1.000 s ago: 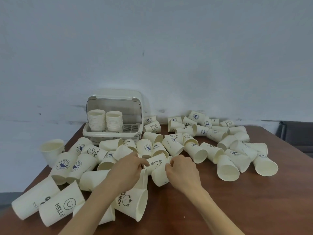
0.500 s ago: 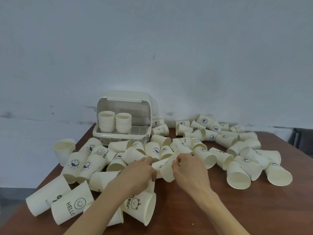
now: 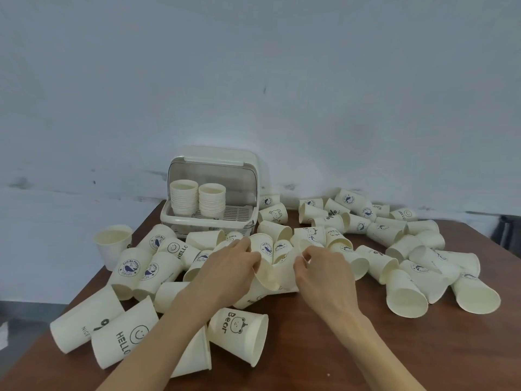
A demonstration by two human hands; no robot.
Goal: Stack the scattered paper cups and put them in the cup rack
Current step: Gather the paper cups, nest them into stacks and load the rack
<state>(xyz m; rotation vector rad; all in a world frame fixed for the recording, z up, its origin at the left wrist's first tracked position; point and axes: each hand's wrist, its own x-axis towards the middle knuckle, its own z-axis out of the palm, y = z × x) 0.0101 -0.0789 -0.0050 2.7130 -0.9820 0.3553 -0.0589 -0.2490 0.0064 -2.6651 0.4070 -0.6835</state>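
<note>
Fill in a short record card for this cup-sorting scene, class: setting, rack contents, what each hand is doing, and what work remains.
Setting: brown wooden table against a pale wall
Rack: cup rack, lid raised, holding two stacks of cups side by side
Left hand: grips a cup by its rim
Right hand: pinches a second cup beside it
Remaining: many loose cups lying on their sides; one upright cup at the table's left edge
</note>
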